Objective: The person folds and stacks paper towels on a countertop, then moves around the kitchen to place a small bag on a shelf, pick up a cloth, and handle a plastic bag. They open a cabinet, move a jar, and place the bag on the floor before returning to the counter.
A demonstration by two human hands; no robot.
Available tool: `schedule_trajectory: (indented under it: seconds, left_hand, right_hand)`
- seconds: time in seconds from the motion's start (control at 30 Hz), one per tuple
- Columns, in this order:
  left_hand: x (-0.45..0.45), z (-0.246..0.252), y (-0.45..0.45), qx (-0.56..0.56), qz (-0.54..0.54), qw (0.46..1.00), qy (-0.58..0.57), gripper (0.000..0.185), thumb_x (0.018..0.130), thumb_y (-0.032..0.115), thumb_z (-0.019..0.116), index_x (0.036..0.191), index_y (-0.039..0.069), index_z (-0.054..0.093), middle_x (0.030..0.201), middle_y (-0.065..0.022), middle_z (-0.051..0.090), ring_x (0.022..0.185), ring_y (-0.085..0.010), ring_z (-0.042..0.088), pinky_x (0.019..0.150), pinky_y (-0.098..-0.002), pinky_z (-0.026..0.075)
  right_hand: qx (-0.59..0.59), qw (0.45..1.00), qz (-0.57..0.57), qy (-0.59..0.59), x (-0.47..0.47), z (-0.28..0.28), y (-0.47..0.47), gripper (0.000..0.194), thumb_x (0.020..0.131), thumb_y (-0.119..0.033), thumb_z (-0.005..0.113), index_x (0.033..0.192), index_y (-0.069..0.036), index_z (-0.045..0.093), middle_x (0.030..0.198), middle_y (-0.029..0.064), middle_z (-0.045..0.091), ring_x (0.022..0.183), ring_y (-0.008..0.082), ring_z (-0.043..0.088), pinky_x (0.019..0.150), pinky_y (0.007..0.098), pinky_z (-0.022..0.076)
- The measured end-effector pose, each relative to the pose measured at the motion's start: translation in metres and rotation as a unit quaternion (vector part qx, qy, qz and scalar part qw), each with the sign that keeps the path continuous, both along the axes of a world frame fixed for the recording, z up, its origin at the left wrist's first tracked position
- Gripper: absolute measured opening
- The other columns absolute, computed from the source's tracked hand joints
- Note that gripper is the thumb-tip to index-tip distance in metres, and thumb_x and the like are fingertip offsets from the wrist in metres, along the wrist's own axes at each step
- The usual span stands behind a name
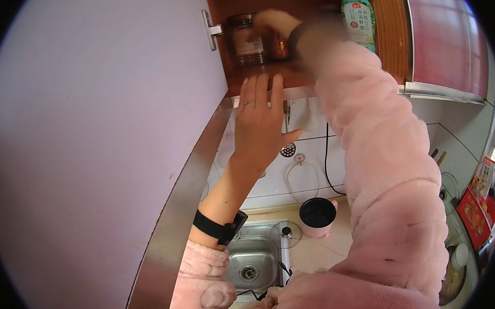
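My left hand (260, 119) rests with fingers apart against the front edge of a wooden wall cabinet's bottom board (296, 82). A ring is on one finger, and nothing is held. Inside the cabinet, my right hand (270, 21) is blurred and reaches to the top of a dark-lidded glass jar (246, 42). Whether its fingers grip the jar, I cannot tell. Just right of that jar is a dark red container (280, 46), partly behind my hand. A green and white squeeze bottle (357, 17) bearing writing stands at the cabinet's right side.
The open white cabinet door (99, 122) fills the left. Below are a steel sink (251, 257), a glass lid (286, 232) and a pink pot (318, 218) on the counter. A black cord (328, 157) hangs along the tiled wall. A red box (473, 212) stands at far right.
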State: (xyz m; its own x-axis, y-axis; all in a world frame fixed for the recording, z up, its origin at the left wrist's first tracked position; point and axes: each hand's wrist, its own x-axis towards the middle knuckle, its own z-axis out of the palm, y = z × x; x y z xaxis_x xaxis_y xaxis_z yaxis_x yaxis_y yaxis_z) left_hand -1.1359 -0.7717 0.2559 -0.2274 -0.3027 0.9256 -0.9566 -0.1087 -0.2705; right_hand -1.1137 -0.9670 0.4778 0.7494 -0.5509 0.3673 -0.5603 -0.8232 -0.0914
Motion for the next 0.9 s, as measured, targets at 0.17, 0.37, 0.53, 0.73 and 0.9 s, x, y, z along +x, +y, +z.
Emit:
schedule_trajectory:
  seconds: [0.17, 0.37, 0.53, 0.73, 0.9]
  left_hand:
    - [0.001, 0.000, 0.001, 0.006, 0.005, 1.000, -0.010, 0.106, 0.046, 0.036, 0.092, 0.134, 0.000, 0.044, 0.129, -0.0195, 0.048, 0.123, -0.0395, 0.044, 0.107, -0.0463, 0.039]
    - [-0.001, 0.000, 0.000, 0.014, 0.004, 1.000, -0.005, 0.102, 0.051, 0.033, 0.090, 0.135, 0.000, 0.044, 0.130, -0.0189, 0.048, 0.124, -0.0375, 0.044, 0.108, -0.0459, 0.039]
    - [-0.001, 0.002, 0.002, 0.014, 0.012, 1.000, -0.014, 0.097, 0.052, 0.031, 0.089, 0.133, 0.000, 0.046, 0.129, -0.0192, 0.049, 0.124, -0.0373, 0.045, 0.108, -0.0464, 0.038]
    - [0.000, 0.002, 0.002, 0.007, 0.022, 0.999, -0.030, 0.100, 0.048, 0.035, 0.091, 0.130, -0.001, 0.047, 0.126, -0.0187, 0.050, 0.122, -0.0356, 0.047, 0.111, -0.0431, 0.036]
    - [-0.002, 0.000, 0.001, -0.001, 0.014, 0.999, -0.028, 0.101, 0.047, 0.032, 0.091, 0.131, 0.000, 0.046, 0.126, -0.0192, 0.050, 0.122, -0.0359, 0.047, 0.111, -0.0457, 0.037]
  right_hand:
    - [-0.053, 0.988, -0.057, -0.131, -0.135, 0.051, 0.012, 0.042, 0.085, -0.044, 0.071, 0.117, -0.017, 0.068, 0.106, 0.0022, 0.072, 0.092, 0.0205, 0.068, 0.078, 0.0370, 0.0553]
    - [-0.183, 0.935, -0.300, 0.054, -0.203, 0.034, -0.010, 0.058, 0.067, -0.059, 0.080, 0.119, -0.033, 0.069, 0.123, -0.0032, 0.067, 0.110, 0.0207, 0.065, 0.087, 0.0413, 0.0538]
    - [-0.143, 0.912, -0.375, -0.087, -0.191, 0.027, -0.032, 0.081, 0.060, -0.061, 0.084, 0.124, -0.014, 0.065, 0.123, 0.0060, 0.066, 0.114, 0.0212, 0.064, 0.092, 0.0396, 0.0528]
    - [-0.265, 0.871, -0.385, -0.149, -0.171, 0.005, -0.042, 0.098, 0.059, -0.061, 0.085, 0.132, -0.004, 0.054, 0.124, 0.0122, 0.065, 0.116, 0.0229, 0.063, 0.093, 0.0384, 0.0525]
    - [-0.165, 0.870, -0.393, -0.248, -0.160, -0.007, -0.032, 0.120, 0.057, -0.057, 0.088, 0.140, 0.008, 0.030, 0.124, 0.0126, 0.064, 0.112, 0.0232, 0.065, 0.091, 0.0344, 0.0537]
